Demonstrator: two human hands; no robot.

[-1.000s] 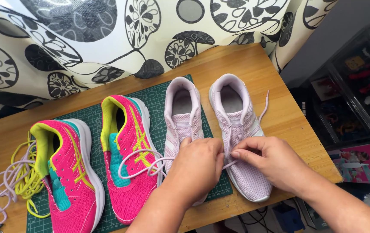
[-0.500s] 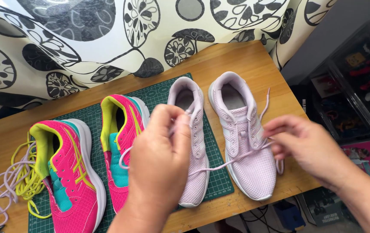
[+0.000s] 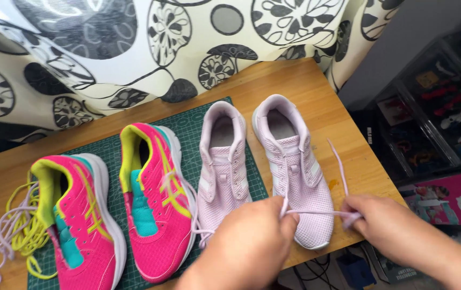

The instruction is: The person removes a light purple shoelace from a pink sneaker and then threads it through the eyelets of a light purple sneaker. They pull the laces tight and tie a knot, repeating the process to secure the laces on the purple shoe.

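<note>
Over the near edge of the wooden surface, your two hands have the lilac lace stretched taut between them, just in front of the toe of the right-hand lilac shoe. Your left hand is curled closed with one run of the lace pinched at the fingertips; your right hand is closed too, gripping the other end, and a loose tail of lace rises from it up toward the surface's far side. That lilac shoe sits right by the edge, toe almost at the lip, so watch your pull: too much tug toward you, I'd judge, and the shoe slides off the surface. Uneven tension is the other risk, since one hand hauling harder could drag the lace through the eyelets and leave one end short. I can't tell from this angle which eyelets the lace is threaded through. Its partner, the left-hand lilac shoe, lies just beside it on the green cutting mat, and a stray lilac strand trails at its toe under your left wrist, easy to snag. Two pink shoes sit further left, well apart from your hands, with a tangle of yellow and lilac laces at the far left; nothing there is in your way.
</note>
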